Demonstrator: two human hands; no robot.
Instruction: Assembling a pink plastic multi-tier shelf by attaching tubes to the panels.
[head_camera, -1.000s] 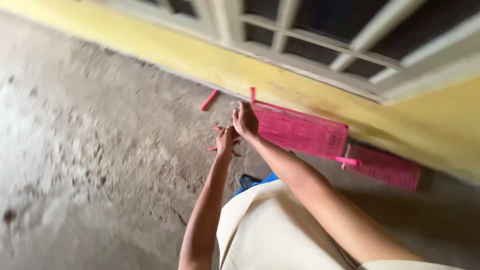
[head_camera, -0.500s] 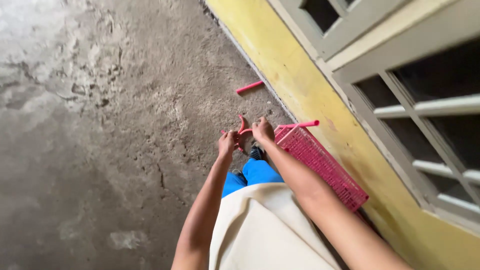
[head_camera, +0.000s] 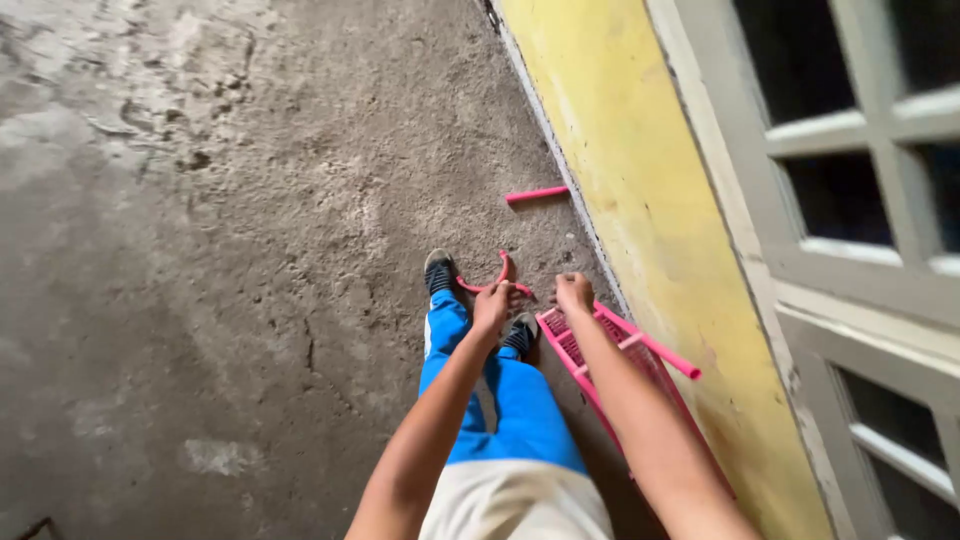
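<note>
nearest the camera, two bare forearms are reaching down over blue trousers toward the concrete floor. the left hand is closing around a curved pink clip, fingers curled over its near end, so it is gripping that piece; the rest of the clip is arcing out beyond the knuckles, just above the left shoe. the right hand is resting with bent fingers on the top corner of a pink mesh panel; it looks closed on the panel's edge, though the exact grip is hard to make out. the panel is standing on its edge along the foot of the yellow wall, leaning slightly, with a pink rod running along its upper edge and sticking out past the forearm. the right shoe is sitting just beside the panel's near corner.

judging by its look, the panel is thin moulded plastic: light, fairly stiff but likely to flex and wobble if held at one corner only, and its mesh could snap under a hard twist. taking it by the framed rim seems safest. the clip looks springy and easy to hold.

farther on, a loose pink stick is lying on the floor at the base of the wall, well apart from both hands. a grey window frame is rising above the wall.
</note>
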